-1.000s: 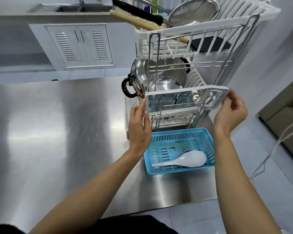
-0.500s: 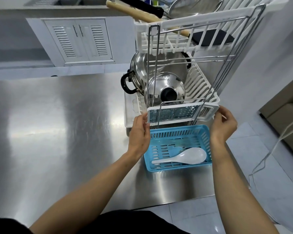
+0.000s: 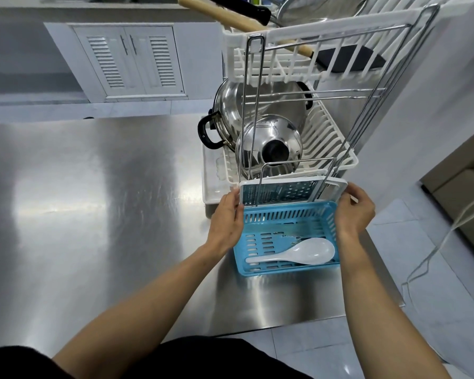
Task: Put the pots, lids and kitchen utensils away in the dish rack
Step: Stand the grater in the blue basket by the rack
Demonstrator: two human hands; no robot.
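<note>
At the rack's [image 3: 326, 160] front edge, both hands held a white-framed grater [image 3: 285, 191] upright. The left hand [image 3: 226, 217] pinched its left end between thumb and fingers; the right hand [image 3: 353, 214] gripped its right end, fingers curled around the frame. Behind the grater, inside the rack's lower tier, a steel lid [image 3: 268, 146] leaned against a pot [image 3: 246, 110]. Just in front of the rack, a blue basket [image 3: 260, 268] on the tabletop [image 3: 93, 201] held a white spoon [image 3: 298, 254].

1 pot [image 3: 230, 110], 1 lid [image 3: 268, 149], 1 spoon [image 3: 298, 253]
</note>
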